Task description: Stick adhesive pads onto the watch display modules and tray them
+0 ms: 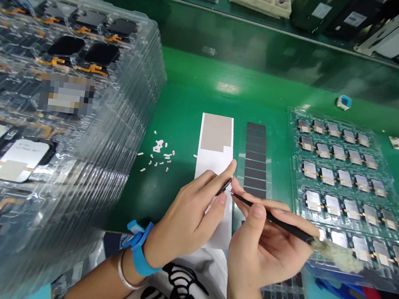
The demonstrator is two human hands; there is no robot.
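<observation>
My left hand (194,212) is closed, pinching a small thin display module (223,187) between thumb and fingers. The part is seen nearly edge-on as a dark rim, so most of its face is hidden. My right hand (269,247) grips black tweezers (285,225) with a pale wrapped rear end. Their fine tip points left and meets the module's edge, or comes very close to it. Under both hands lies a white backing sheet (214,163) with a grey-beige sticker area at its far end. Beside it is a strip of black rectangular stickers (256,157).
On the left rises a tall stack of clear trays (131,111) holding display modules. At right, another clear tray (293,181) carries rows of small modules. White scraps (158,146) lie scattered on the green mat (188,94). A shelf (188,13) with boxes spans the back.
</observation>
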